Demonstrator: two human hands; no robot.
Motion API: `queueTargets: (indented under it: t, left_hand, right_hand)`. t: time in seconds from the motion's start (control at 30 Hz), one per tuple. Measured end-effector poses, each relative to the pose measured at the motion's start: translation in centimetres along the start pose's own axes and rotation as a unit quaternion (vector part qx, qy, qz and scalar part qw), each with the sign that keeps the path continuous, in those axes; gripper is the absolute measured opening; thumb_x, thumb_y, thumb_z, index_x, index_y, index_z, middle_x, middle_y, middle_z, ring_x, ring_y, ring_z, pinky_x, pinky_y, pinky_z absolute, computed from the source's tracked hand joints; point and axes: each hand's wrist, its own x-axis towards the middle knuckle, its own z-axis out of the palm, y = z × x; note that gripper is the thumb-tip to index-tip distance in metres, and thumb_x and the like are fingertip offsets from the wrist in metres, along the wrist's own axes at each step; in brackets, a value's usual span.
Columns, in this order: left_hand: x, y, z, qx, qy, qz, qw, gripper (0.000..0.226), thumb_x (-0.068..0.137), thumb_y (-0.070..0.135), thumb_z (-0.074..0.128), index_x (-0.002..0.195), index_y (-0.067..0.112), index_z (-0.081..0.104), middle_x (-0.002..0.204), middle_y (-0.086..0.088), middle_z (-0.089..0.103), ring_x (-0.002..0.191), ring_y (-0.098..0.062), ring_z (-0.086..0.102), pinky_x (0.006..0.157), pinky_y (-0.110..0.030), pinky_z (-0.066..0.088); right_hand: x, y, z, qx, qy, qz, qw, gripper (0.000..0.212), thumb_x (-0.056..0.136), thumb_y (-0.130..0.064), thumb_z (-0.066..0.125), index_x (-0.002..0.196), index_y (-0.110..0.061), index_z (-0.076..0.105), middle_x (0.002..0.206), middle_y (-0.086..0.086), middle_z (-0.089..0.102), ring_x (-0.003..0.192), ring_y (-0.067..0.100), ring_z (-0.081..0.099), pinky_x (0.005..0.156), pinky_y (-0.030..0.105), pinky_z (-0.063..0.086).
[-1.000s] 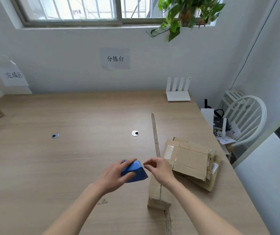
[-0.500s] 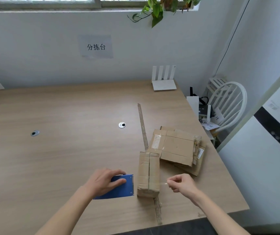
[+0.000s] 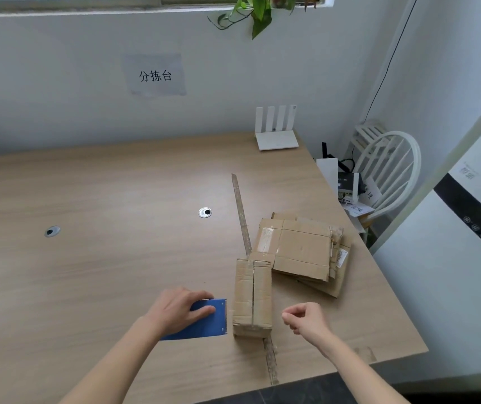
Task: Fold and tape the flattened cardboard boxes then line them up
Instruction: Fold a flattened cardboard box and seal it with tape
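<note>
since your left hand grips the blue tape dispenser at lower centre and your right hand hangs loosely curled, seemingly holding nothing, the folded box between them stands free on the table. it looks light and hollow, so take it by its long side walls, not the taped seam. just beyond, right of centre, the flattened boxes lie stacked: thin, floppy, likely best lifted by an edge.
</note>
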Motion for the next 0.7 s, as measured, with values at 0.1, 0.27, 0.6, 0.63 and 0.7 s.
queueTargets:
  t: [0.1,0.27,0.6,0.63,0.7]
  left_hand:
    - [0.8,0.8,0.7,0.034,0.0,0.011,0.999,0.052,0.093,0.069,0.03,0.131,0.044,0.056,0.107,0.008,0.072,0.088,-0.016,0.064,0.059,-0.031,0.035]
    - [1.7,1.5,0.9,0.058,0.012,0.013,0.998,0.054,0.091,0.07,0.029,0.125,0.04,0.059,0.099,0.004,0.072,0.085,-0.02,0.063,0.055,-0.032,0.03]
    - [1.1,0.9,1.0,0.03,0.011,0.008,0.999,0.059,0.09,0.072,0.027,0.131,0.043,0.057,0.109,0.008,0.072,0.092,-0.017,0.064,0.064,-0.033,0.04]
    - [1.0,0.6,0.6,0.025,0.006,0.007,1.0,0.055,0.092,0.071,0.03,0.132,0.044,0.056,0.11,0.008,0.072,0.093,-0.016,0.064,0.063,-0.032,0.039]
    - [0.8,-0.1,-0.2,0.02,-0.001,0.011,1.0,0.048,0.096,0.068,0.035,0.133,0.045,0.056,0.111,0.009,0.071,0.093,-0.015,0.063,0.062,-0.031,0.036]
  right_hand:
    - [0.1,0.3,2.2,-0.033,0.034,0.016,0.999,0.009,0.087,-0.027,0.078,0.082,-0.034,0.074,0.083,-0.01,0.076,0.081,0.008,0.07,0.082,0.034,0.062]
    - [0.3,-0.7,4.2,-0.105,0.075,0.06,0.99,0.061,0.088,-0.026,0.076,0.144,-0.025,0.053,0.132,0.002,0.065,0.121,0.021,0.061,0.097,0.029,0.047]
    - [-2.2,-3.9,8.3,-0.098,0.037,-0.006,0.995,0.111,0.084,-0.063,0.066,0.156,-0.043,-0.017,0.16,-0.004,0.033,0.139,0.024,0.045,0.101,0.044,0.044]
    - [-2.2,-3.8,8.5,-0.096,0.034,-0.006,0.995,0.111,0.085,-0.062,0.066,0.154,-0.046,-0.02,0.158,-0.003,0.036,0.137,0.025,0.047,0.101,0.044,0.045]
    - [-1.8,-3.9,8.4,-0.092,0.026,-0.002,0.995,0.112,0.086,-0.057,0.068,0.153,-0.047,-0.022,0.158,-0.002,0.037,0.139,0.026,0.045,0.105,0.045,0.044]
